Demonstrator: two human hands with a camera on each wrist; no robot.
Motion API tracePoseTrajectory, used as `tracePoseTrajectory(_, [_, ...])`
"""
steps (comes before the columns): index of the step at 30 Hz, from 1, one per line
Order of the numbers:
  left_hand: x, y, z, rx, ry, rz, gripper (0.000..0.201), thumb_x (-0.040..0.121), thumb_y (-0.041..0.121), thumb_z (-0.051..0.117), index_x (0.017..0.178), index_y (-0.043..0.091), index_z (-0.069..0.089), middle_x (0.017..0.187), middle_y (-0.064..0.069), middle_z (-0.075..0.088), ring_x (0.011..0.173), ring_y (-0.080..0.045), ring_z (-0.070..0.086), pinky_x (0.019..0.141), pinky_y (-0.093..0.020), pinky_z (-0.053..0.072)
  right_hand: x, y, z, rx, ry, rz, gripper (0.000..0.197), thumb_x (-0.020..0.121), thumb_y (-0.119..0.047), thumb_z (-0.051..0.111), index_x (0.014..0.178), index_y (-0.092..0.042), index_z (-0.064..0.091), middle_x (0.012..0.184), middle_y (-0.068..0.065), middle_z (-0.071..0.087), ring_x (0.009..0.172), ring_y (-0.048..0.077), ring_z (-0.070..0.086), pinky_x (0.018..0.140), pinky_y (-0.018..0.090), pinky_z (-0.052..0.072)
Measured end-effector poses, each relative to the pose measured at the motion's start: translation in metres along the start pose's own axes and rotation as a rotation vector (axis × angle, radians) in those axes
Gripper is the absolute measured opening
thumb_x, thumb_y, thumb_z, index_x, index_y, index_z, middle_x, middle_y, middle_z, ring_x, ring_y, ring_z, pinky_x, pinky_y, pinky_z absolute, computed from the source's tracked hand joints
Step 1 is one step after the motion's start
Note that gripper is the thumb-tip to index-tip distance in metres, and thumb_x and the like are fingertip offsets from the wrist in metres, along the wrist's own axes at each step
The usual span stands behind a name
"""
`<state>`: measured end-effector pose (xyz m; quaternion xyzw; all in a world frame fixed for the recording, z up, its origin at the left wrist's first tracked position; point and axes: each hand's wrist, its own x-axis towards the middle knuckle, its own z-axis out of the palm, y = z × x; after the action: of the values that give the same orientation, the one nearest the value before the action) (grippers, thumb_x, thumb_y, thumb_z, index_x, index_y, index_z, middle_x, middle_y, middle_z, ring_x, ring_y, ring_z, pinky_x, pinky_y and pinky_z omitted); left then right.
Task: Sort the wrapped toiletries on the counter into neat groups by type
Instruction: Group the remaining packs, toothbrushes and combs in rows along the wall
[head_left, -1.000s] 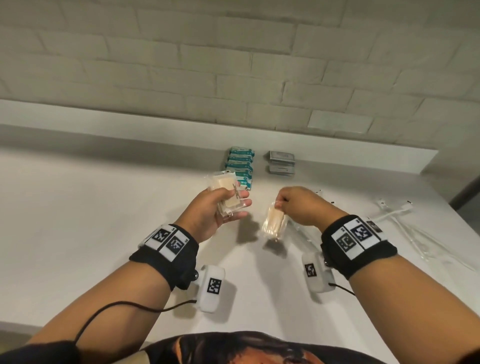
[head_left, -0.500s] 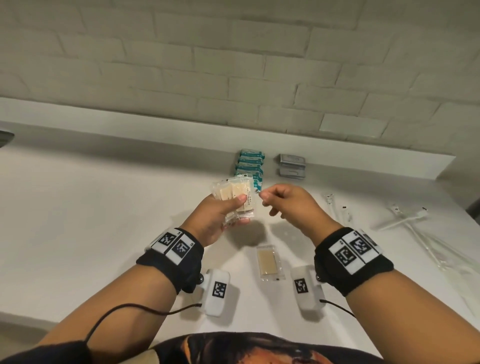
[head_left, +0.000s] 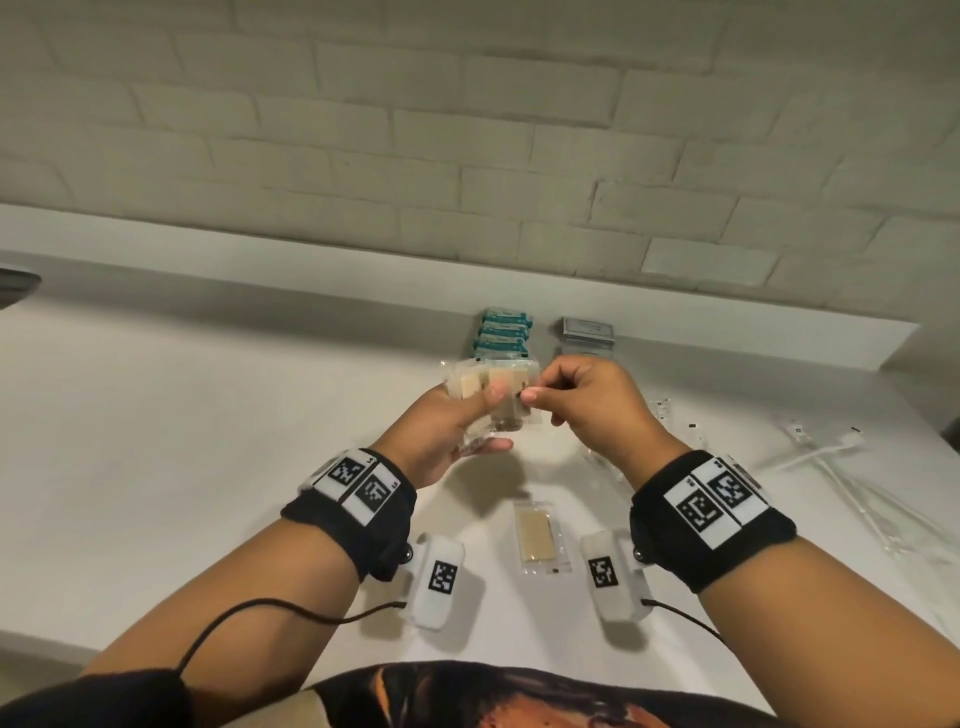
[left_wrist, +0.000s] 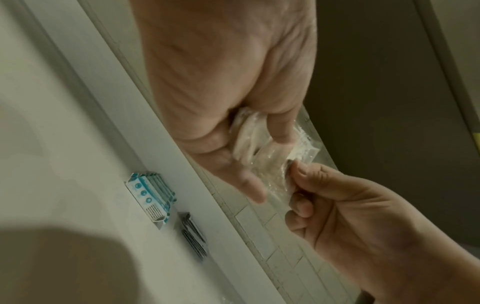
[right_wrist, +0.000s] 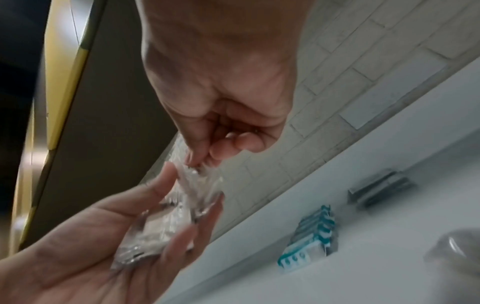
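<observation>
My left hand (head_left: 493, 415) holds a small stack of clear-wrapped beige packets (head_left: 498, 379) above the white counter (head_left: 208, 467), thumb on top and fingers underneath. My right hand (head_left: 530, 396) pinches the right edge of that stack between thumb and forefinger. The left wrist view shows the crinkled wrappers (left_wrist: 272, 164) with the right hand's fingertips (left_wrist: 293, 170) on their corner. In the right wrist view the packets (right_wrist: 166, 226) lie across the left palm. One more beige packet (head_left: 539, 535) lies flat on the counter between my wrists.
A row of teal-and-white packets (head_left: 505, 332) and a pile of grey packets (head_left: 587, 332) sit against the back ledge. Long clear-wrapped white items (head_left: 831, 457) are scattered at the right. A tiled wall rises behind the ledge.
The right hand let go of the beige packet it was dangling, which now lies on the counter. It then moved up and left to the stack in my left hand.
</observation>
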<state>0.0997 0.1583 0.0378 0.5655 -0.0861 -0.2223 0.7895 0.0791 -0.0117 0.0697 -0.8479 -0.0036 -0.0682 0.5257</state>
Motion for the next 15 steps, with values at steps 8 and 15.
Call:
tracePoseTrajectory(8, [0.002, 0.003, -0.003, -0.038, 0.121, -0.132, 0.021, 0.089, 0.014, 0.063, 0.110, 0.012, 0.065, 0.088, -0.006, 0.072, 0.069, -0.015, 0.070, 0.060, -0.024, 0.057, 0.003, 0.016, -0.013, -0.756, 0.046, -0.855, 0.005, 0.076, -0.006, 0.071, 0.075, -0.011, 0.072, 0.080, 0.006, 0.063, 0.065, 0.028, 0.061, 0.052, 0.029, 0.051])
tracePoseTrajectory(15, [0.002, -0.002, -0.002, 0.164, 0.191, 0.052, 0.024, 0.085, -0.004, 0.061, 0.096, 0.018, 0.062, 0.065, 0.009, 0.067, 0.062, -0.007, 0.065, 0.058, -0.022, 0.054, 0.004, 0.009, -0.014, -0.193, -0.094, -0.118, 0.028, 0.087, -0.022, 0.069, 0.114, -0.022, 0.064, 0.104, -0.003, 0.060, 0.076, 0.009, 0.054, 0.064, 0.015, 0.044])
